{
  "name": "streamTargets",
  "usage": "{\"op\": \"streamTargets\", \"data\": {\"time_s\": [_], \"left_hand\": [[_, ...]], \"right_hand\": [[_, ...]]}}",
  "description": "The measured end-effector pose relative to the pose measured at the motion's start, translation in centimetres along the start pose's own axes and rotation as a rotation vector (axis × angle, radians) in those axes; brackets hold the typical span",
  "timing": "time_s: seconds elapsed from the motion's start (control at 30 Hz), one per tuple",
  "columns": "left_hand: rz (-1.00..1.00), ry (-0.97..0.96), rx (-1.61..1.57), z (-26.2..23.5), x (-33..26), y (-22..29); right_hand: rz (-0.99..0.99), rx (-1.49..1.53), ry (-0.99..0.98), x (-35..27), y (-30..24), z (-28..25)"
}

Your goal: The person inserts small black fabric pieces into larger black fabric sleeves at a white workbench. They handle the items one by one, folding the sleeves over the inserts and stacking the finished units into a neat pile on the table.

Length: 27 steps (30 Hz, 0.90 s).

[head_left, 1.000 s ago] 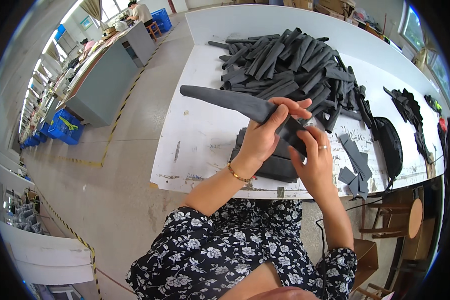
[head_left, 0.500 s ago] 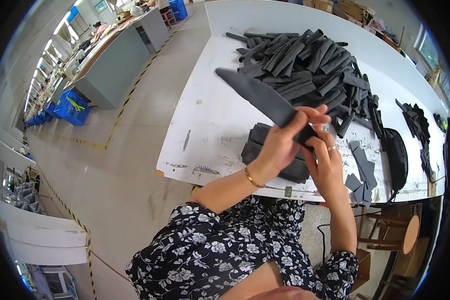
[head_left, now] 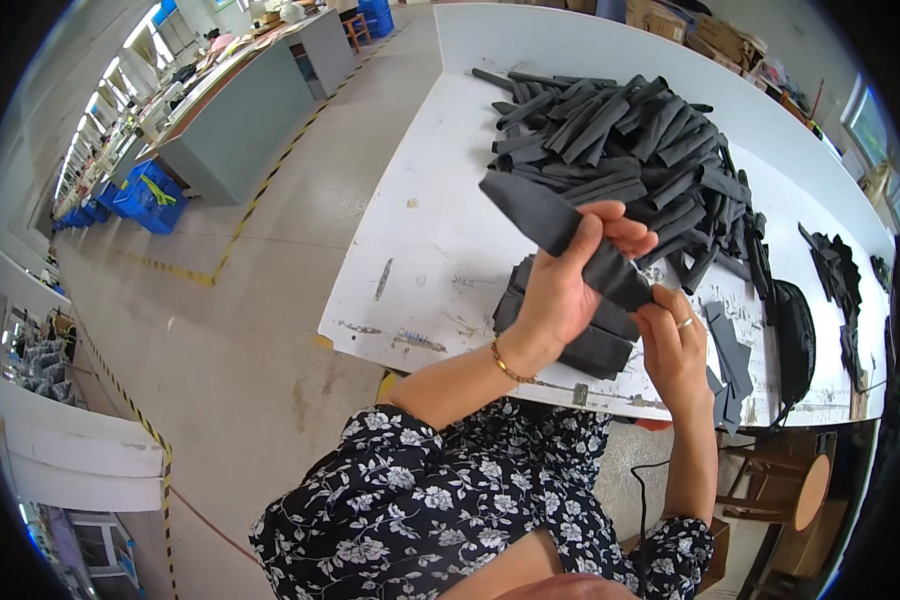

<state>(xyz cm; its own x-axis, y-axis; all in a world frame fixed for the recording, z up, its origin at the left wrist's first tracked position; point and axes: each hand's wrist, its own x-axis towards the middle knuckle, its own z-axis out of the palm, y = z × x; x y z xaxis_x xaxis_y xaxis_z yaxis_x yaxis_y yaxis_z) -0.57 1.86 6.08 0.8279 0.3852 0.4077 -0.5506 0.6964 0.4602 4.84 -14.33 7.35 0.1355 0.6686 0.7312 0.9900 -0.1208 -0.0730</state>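
Observation:
A long dark grey fabric strip (head_left: 532, 207) is held in the air above the table, one end pointed to the far left. My left hand (head_left: 562, 283) grips it around the middle, thumb on top. At its near right end, my right hand (head_left: 672, 338) pinches the strip between thumb and fingers. Beneath my left hand lies a stack of folded dark fabric pieces (head_left: 598, 350), partly hidden by my wrist. Beyond the hands spreads a large heap of similar dark grey strips (head_left: 610, 130).
The white table (head_left: 390, 240) has a raised back panel. Flat grey cut pieces (head_left: 730, 355) lie right of my right hand, beside a black bag (head_left: 793, 340). Farther right is a dark fabric pile (head_left: 838, 275). A wooden stool (head_left: 810, 492) stands below the table edge.
My left hand now holds the strip nearer its pointed end. My right hand has shifted right and slightly down, drawing the near end with it. The view has shifted slightly.

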Motion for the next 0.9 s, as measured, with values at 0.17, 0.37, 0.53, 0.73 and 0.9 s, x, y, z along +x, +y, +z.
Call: {"op": "streamTargets", "data": {"time_s": [0.17, 0.37, 0.53, 0.73, 0.9], "left_hand": [[0.046, 0.017, 0.034, 0.2, -1.3, -0.6], [0.05, -0.026, -0.042, 0.2, -2.0, -1.3], [0.033, -0.03, -0.089, 0.3, -2.2, -1.8], [0.018, -0.021, -0.112, 0.0, -2.3, -2.5], [0.008, -0.017, -0.1, -0.3, -2.1, -2.6]], "right_hand": [[-0.061, 0.057, 0.053, 0.3, -0.1, 0.2], [-0.071, 0.064, 0.071, 0.2, -0.4, 0.7], [-0.059, 0.096, 0.075, 0.5, -0.7, 0.8], [-0.061, 0.117, 0.059, 0.7, -0.5, 0.9], [-0.018, 0.107, 0.021, 0.3, -0.1, 1.1]]}}
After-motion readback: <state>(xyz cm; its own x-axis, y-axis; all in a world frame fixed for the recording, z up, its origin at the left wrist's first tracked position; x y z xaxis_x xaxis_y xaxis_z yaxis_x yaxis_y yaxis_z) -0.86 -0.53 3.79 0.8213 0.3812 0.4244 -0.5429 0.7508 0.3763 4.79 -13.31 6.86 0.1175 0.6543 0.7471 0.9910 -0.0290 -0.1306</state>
